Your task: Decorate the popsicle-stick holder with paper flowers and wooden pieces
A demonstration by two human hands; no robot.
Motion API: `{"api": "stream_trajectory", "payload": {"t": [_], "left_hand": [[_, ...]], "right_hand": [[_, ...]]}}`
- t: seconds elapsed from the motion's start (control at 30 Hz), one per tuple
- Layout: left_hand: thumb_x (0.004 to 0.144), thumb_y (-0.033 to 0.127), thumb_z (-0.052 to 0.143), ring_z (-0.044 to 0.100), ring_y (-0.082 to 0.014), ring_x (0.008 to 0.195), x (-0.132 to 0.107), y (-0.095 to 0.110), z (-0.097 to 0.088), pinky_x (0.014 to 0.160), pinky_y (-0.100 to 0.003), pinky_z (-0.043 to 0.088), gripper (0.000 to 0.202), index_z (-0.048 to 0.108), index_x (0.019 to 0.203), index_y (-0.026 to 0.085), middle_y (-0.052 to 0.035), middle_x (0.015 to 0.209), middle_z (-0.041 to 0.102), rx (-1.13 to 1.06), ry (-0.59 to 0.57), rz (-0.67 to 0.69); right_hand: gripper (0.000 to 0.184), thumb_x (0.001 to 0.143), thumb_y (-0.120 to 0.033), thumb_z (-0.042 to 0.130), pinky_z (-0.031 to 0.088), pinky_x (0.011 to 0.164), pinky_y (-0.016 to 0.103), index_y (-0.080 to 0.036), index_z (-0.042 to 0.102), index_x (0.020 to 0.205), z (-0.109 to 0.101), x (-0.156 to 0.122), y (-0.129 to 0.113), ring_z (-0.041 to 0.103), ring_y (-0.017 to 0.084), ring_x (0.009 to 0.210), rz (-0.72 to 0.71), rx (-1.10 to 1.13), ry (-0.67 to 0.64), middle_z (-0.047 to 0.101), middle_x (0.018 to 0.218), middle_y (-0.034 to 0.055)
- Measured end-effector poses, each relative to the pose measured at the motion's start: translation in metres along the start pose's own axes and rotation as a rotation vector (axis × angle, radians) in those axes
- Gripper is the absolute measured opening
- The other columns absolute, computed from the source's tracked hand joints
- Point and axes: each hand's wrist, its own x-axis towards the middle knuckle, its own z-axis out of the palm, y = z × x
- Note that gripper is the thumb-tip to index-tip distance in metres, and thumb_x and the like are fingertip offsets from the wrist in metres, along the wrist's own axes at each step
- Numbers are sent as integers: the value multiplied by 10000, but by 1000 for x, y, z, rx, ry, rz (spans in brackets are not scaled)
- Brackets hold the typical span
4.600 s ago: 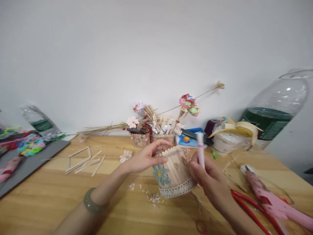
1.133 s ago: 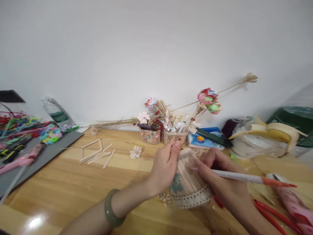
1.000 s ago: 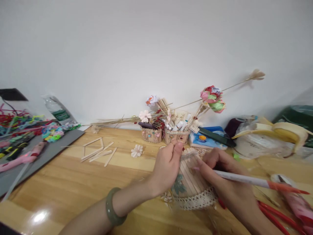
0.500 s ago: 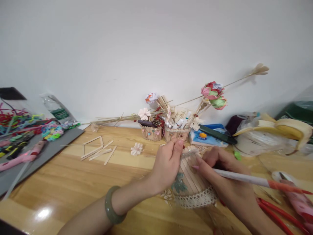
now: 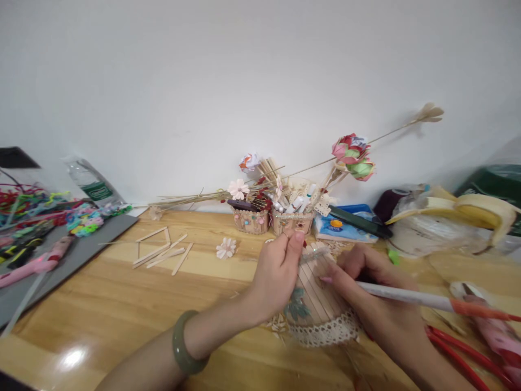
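Observation:
A small pot made of upright craft sticks [image 5: 316, 304], with lace trim at its base and a teal flower on its side, stands on the wooden table [image 5: 122, 309]. My left hand [image 5: 277, 274] is closed around its left side and rim, thumb on top. My right hand [image 5: 366, 288] grips a long white pen-like tool with an orange end [image 5: 411, 297], its pink tip resting against the sticks on the pot's right side.
Behind stand two small stick baskets [image 5: 271, 220] full of paper flowers and stems. Loose craft sticks [image 5: 160, 252] and a paper flower [image 5: 226, 248] lie to the left. A grey tray [image 5: 61, 260] holds colourful bits. Tape rolls [image 5: 451, 217], a pink glue gun [image 5: 492, 331] and red cable lie right.
My right hand turned the tool from upright to lying sideways with its tip on the pot. My left hand slid from the rim to wrap the pot's side. In the last second, almost nothing moved.

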Motion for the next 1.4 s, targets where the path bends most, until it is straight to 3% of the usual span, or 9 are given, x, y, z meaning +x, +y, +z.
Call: {"api": "stream_trajectory", "payload": {"t": [0.43,0.97,1.17,1.4], "left_hand": [[917,437,302,406,-117,583,0,-1,1,566,-258,289,381,409,646,192,36,590,420,2,1,5],[925,409,303,371,-114,588,0,4,0,570,-252,276,370,365,630,194,37,599,387,-30,-30,26],[925,399,310,368,-112,596,1,4,-1,581,-254,274,372,348,618,194,37,607,396,-31,-25,40],[926,403,306,355,-112,589,1,4,-1,578,-258,269,365,357,630,195,39,606,388,-22,-30,36]], "right_hand": [[311,813,-276,551,298,420,224,-221,367,569,0,-1,-2,370,93,460,-32,-20,-44,404,514,-47],[315,799,-273,569,285,365,208,-219,364,567,1,-1,0,348,83,429,-19,-17,18,394,504,-52],[309,792,-233,573,295,377,201,-214,368,563,1,-1,-1,359,82,434,-59,-67,-37,395,497,-54],[289,769,-206,562,314,365,193,-215,384,541,1,2,-7,369,85,422,-81,-48,9,405,483,-50]]}}
